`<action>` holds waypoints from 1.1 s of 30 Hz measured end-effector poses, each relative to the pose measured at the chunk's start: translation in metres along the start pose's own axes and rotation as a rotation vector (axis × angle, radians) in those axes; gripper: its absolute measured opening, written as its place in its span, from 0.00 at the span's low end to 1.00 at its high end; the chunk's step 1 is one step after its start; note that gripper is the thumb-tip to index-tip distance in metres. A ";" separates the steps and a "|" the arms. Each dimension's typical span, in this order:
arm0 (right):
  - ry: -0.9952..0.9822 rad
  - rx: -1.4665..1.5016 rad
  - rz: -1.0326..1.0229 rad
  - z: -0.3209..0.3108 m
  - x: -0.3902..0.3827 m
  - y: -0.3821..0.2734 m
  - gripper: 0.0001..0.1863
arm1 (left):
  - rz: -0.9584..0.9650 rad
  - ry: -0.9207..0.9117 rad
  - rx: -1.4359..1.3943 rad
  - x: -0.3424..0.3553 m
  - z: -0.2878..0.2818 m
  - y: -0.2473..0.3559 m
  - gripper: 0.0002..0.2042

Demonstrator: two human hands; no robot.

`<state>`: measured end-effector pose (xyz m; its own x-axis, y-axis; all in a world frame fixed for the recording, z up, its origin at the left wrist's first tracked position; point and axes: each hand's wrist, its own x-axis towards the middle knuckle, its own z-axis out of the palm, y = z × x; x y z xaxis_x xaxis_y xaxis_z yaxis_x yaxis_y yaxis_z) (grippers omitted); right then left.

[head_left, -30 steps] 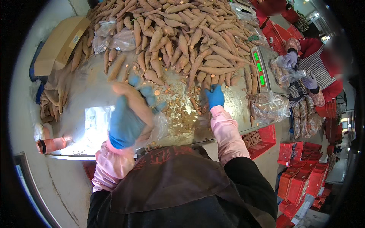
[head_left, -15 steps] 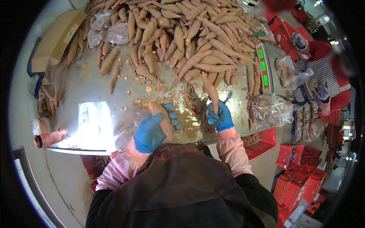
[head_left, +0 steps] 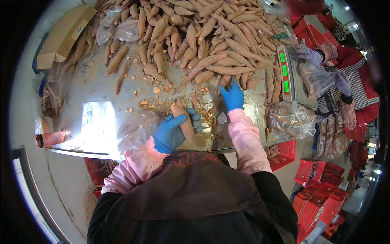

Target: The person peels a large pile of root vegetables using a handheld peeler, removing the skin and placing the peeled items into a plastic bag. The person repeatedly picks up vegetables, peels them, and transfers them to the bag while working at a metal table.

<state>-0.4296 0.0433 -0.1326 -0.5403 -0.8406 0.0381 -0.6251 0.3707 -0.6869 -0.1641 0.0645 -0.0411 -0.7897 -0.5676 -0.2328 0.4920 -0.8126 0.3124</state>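
My left hand (head_left: pixel 170 133), in a blue glove, is closed around a sweet potato (head_left: pixel 185 127) above the near part of the metal table (head_left: pixel 93 83). Its fingertips show on the potato's right side. Further right, my right hand (head_left: pixel 232 96), gloved in blue too, reaches to the near edge of a large heap of sweet potatoes (head_left: pixel 199 40). Thumb and fingers are apart, and one potato end (head_left: pixel 225 80) shows between them; contact is unclear. Small orange cut slices (head_left: pixel 156 90) and dirt lie on the table between the hands and the heap.
A scale (head_left: pixel 290 77) with green displays stands at the right, beside bagged sweet potatoes (head_left: pixel 293 118). Another person's gloved hands (head_left: pixel 310 53) hold a clear bag there. A cardboard box (head_left: pixel 65 38) and pink bottle (head_left: pixel 50 139) sit left. Red crates (head_left: pixel 310 173) stand lower right.
My right hand has moved away from me to the heap's edge, and the sweet potato it held upright is out of its grip. The left hand keeps its potato, shifted slightly right.
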 end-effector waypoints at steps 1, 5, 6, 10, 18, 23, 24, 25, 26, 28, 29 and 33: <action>-0.066 -0.138 0.035 0.004 0.005 -0.013 0.42 | -0.001 0.001 0.006 -0.001 -0.001 -0.001 0.20; -0.111 -0.379 0.079 0.018 0.006 -0.023 0.47 | 0.034 0.050 -0.012 -0.012 -0.006 0.001 0.18; -0.016 -0.299 -0.002 0.010 0.000 -0.021 0.43 | 0.055 0.067 -0.030 -0.015 -0.008 0.002 0.17; -0.273 0.961 0.413 -0.004 -0.022 0.037 0.24 | 0.145 0.116 -0.021 -0.028 -0.014 0.003 0.20; -0.692 1.626 0.477 -0.058 -0.097 -0.029 0.16 | 0.114 -0.016 -0.023 -0.010 -0.003 -0.003 0.16; -0.812 1.181 0.346 -0.052 -0.112 -0.044 0.13 | 0.067 -0.146 0.224 0.014 0.018 0.005 0.14; -0.742 1.010 0.360 -0.053 -0.113 -0.049 0.13 | 0.166 -0.142 0.316 0.016 0.030 0.008 0.14; -0.671 0.841 0.370 -0.053 -0.113 -0.054 0.15 | 0.185 -0.130 0.462 0.014 0.027 0.010 0.14; -0.567 0.856 0.175 -0.055 -0.106 -0.059 0.13 | 0.206 -0.116 0.611 0.011 0.025 0.012 0.14; -0.377 0.743 -0.102 -0.065 -0.089 -0.074 0.11 | 0.299 -0.106 0.988 0.007 0.021 0.013 0.15; -0.337 0.604 -0.266 -0.069 -0.081 -0.076 0.11 | 0.356 -0.087 1.129 0.006 0.020 0.013 0.15; -0.309 0.131 -0.648 -0.072 -0.073 -0.118 0.14 | 0.486 -0.045 1.500 0.001 0.016 0.010 0.17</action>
<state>-0.3568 0.0898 -0.0016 0.1112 -0.9553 0.2739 -0.6824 -0.2738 -0.6778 -0.1661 0.0578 -0.0234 -0.6941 -0.6982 0.1752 -0.0832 0.3195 0.9439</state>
